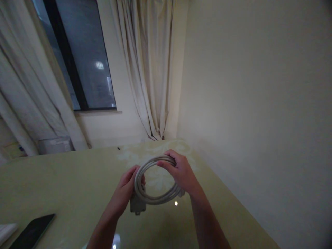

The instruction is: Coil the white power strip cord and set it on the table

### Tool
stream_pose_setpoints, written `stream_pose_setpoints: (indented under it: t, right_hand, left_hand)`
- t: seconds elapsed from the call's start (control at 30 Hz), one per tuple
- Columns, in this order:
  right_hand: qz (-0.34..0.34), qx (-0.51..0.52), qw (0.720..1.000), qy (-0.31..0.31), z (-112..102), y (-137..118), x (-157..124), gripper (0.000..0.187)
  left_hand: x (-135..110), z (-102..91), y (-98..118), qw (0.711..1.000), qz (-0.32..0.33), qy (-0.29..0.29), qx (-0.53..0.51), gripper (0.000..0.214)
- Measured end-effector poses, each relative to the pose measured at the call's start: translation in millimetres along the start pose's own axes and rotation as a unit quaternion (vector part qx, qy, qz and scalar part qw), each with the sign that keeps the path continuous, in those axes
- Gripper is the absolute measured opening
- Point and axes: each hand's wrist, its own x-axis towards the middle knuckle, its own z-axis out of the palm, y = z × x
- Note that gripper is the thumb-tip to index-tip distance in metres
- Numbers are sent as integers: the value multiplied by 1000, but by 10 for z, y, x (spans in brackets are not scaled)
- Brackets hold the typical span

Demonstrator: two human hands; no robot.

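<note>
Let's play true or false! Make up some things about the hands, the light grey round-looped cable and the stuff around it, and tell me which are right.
1. The right hand grips the light grey cable wound in round loops. True.
2. Only one hand touches the cable. False: the left hand holds it too.
3. The cable is stretched out straight. False: it is coiled.
4. A flat, dark, rectangular device lies on the shiny pale green table. True.
5. The black-framed window is fully covered. False: dark glass shows between the cream cloth curtains.
6. A boxy grey piece shows beside the left hand. True.
</note>
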Motion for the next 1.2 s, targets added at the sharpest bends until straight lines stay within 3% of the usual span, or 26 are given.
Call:
stream_pose_setpoints:
  t: [0.17, 0.33, 0.57, 0.73, 0.93, 1.2]
  right_hand:
    - [14, 9, 999, -27, 29, 55, 11, 29]
    - [31, 18, 998, -55, 99, 91, 17, 25]
    - [62, 68, 994, -60, 60, 157, 54, 25]
    - [125, 165, 970, -128, -31, 143, 24, 40]
    - [149, 271, 943, -123, -22, 132, 33, 45]
    - [172, 300, 932, -110, 38, 138, 50, 46]
  left_hand:
    - [-21, -55, 122, 993, 42, 54, 95, 45]
    - [-56, -121, 240, 967, 103, 117, 200, 38]
    - [-90, -90, 266, 966, 116, 60, 223, 41]
    - [-63, -100, 219, 947, 160, 77, 268, 37]
    - [-53, -72, 197, 932, 180, 68, 308, 35]
    - [-32, -32, 226, 951, 138, 16, 276, 37]
